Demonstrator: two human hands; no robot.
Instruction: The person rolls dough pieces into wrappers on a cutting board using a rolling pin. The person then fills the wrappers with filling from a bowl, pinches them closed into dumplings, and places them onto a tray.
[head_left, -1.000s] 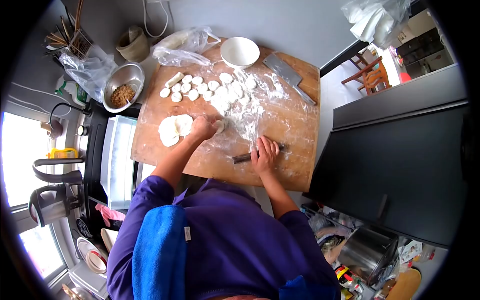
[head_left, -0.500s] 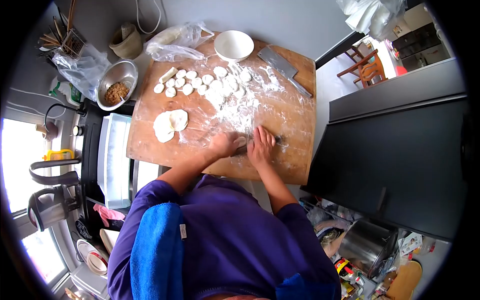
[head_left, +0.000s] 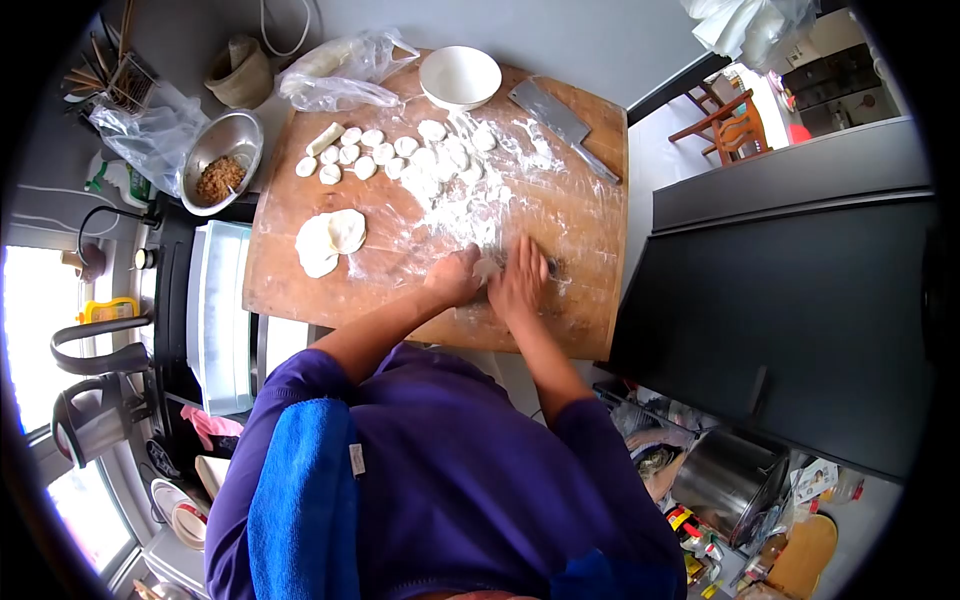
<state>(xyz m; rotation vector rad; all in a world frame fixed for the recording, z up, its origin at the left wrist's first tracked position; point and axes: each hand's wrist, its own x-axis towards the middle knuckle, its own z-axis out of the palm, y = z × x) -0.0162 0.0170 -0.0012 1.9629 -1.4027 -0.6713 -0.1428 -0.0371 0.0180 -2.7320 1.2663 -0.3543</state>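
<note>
My left hand [head_left: 455, 275] is closed, pinching the edge of a small dough wrapper [head_left: 486, 270] near the front of the floured wooden board [head_left: 390, 290]. Just right of it, my right hand [head_left: 520, 280] lies with stretched fingers over a dark rolling pin [head_left: 551, 267]. Only the pin's end shows; the rest is hidden under the palm. Left of my hands rests an overlapping pile of rolled wrappers [head_left: 322, 243]. Small dough pieces [head_left: 365, 167] sit farther back, beside a short dough roll [head_left: 324, 139]. Loose flour [head_left: 470, 210] covers the board's middle.
A white bowl [head_left: 460, 78] and a cleaver [head_left: 565, 128] are at the board's back. Dough in a plastic bag [head_left: 340, 75] lies at the back left. A metal bowl with filling [head_left: 222, 165] stands left of the board. A dark cabinet-like panel [head_left: 780, 320] rises at the right.
My right hand's fingers have stretched out forward over the rolling pin. The wrapper shows more clearly between my hands. The whole view has shifted slightly.
</note>
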